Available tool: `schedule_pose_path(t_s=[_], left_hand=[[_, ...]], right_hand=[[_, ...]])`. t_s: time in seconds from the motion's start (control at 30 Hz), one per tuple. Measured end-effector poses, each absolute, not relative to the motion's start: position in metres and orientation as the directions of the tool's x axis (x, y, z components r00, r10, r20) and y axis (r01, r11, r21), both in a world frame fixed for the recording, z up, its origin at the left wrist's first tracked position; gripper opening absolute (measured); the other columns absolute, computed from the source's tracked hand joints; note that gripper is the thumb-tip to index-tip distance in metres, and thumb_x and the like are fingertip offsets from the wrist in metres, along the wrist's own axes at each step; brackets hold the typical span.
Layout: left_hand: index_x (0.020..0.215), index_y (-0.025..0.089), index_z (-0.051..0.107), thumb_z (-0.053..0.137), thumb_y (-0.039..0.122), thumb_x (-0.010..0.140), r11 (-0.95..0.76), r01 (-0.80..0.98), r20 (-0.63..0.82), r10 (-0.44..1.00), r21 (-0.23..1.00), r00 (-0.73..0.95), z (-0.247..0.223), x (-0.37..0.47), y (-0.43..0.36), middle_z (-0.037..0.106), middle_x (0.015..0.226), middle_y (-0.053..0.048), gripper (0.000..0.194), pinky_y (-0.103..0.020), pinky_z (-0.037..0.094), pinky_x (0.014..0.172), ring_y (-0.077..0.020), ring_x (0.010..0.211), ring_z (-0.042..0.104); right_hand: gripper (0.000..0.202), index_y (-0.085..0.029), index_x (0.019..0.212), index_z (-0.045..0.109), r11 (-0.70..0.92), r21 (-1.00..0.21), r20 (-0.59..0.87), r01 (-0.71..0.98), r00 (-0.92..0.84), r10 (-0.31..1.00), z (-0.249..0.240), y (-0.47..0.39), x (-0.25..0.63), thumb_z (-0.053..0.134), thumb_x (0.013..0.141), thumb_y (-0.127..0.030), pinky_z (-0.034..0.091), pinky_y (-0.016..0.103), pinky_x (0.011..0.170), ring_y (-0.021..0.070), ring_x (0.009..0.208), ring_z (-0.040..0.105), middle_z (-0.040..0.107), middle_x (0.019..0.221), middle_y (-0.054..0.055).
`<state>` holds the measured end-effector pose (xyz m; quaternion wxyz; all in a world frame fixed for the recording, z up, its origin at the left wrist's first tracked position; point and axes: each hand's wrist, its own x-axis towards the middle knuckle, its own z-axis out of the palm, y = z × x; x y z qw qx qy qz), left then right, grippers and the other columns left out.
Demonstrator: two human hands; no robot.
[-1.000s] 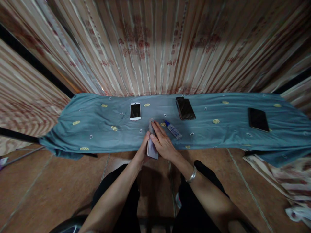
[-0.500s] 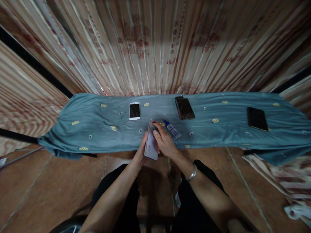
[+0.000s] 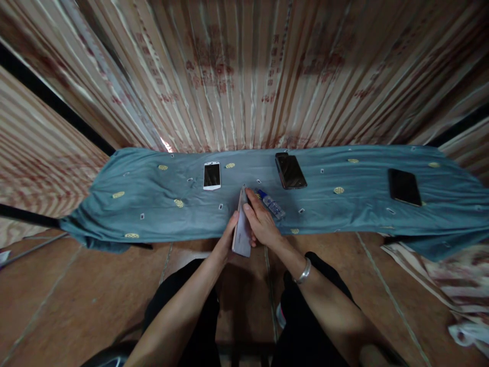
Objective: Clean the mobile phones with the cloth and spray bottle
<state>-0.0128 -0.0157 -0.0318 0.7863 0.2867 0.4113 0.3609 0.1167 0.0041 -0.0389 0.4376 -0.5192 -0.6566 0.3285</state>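
A silvery-grey phone (image 3: 242, 237) is tilted over the front edge of the cloth-covered table, between my hands. My left hand (image 3: 228, 235) grips its left side, the thumb along the edge. My right hand (image 3: 261, 220) lies over the phone's upper right part, fingers pressed together against it; whatever may be under them is hidden. Just right of my right fingers lies a clear bottle with a blue cap (image 3: 272, 204). A white phone with a dark screen (image 3: 212, 175) rests on the cloth behind, to the left.
The blue-green cloth (image 3: 95, 204) covers a long narrow table. Dark phones or cases (image 3: 292, 172) lie right of centre, and another dark device (image 3: 405, 187) lies farther right. A striped curtain (image 3: 237, 76) hangs behind. My knees are below the front edge.
The held phone and both hands have shifted slightly right and toward me. My right fingers, earlier bent near the phone's top, now lie straighter along its right side.
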Motion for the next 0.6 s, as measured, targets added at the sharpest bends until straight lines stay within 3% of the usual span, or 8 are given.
schedule_pose_path(t_s=[0.13,0.27,0.4,0.6], left_hand=[[0.102,0.012,0.076,0.052,0.074,0.081,0.58,-0.289,-0.452,0.795,0.762,0.405,-0.034,-0.011,-0.018,0.072,0.066,-0.009,0.069,-0.033,0.052,0.057,-0.0245,0.063,0.069],[0.12,0.015,0.071,0.052,0.065,0.087,0.585,-0.343,-0.479,0.806,0.735,0.348,-0.027,-0.009,-0.018,0.078,0.095,-0.011,0.062,-0.039,0.058,0.081,-0.0299,0.095,0.072],[0.138,0.016,0.059,0.052,0.048,0.094,0.496,-0.493,-0.439,0.867,0.715,0.236,-0.019,-0.006,-0.015,0.068,0.131,-0.01,0.054,-0.038,0.047,0.108,-0.0263,0.129,0.058],[0.136,0.019,0.06,0.054,0.039,0.094,0.394,-0.566,-0.377,0.913,0.724,0.153,-0.015,-0.009,-0.009,0.054,0.15,-0.005,0.046,-0.029,0.034,0.118,-0.0187,0.144,0.042]], right_hand=[[0.06,-0.026,0.156,0.031,0.281,-0.871,0.261,0.404,-0.107,0.96,-0.036,0.003,0.117,0.037,0.101,-0.046,0.018,0.046,0.127,0.0206,0.152,0.027,0.033,0.163,0.004],[0.058,-0.027,0.156,0.033,0.3,-0.861,0.261,0.411,-0.15,0.954,-0.034,0.0,0.114,0.036,0.101,-0.046,0.016,0.046,0.127,0.0201,0.153,0.024,0.03,0.164,0.003],[0.06,-0.022,0.156,0.034,0.319,-0.858,0.257,0.404,-0.201,0.945,-0.032,-0.005,0.11,0.035,0.102,-0.048,0.017,0.044,0.127,0.0198,0.153,0.024,0.029,0.165,0.006],[0.056,-0.027,0.155,0.035,0.385,-0.849,0.302,0.362,-0.264,0.916,-0.029,-0.015,0.101,0.034,0.103,-0.046,0.02,0.043,0.127,0.0176,0.152,0.026,0.031,0.164,0.003]])
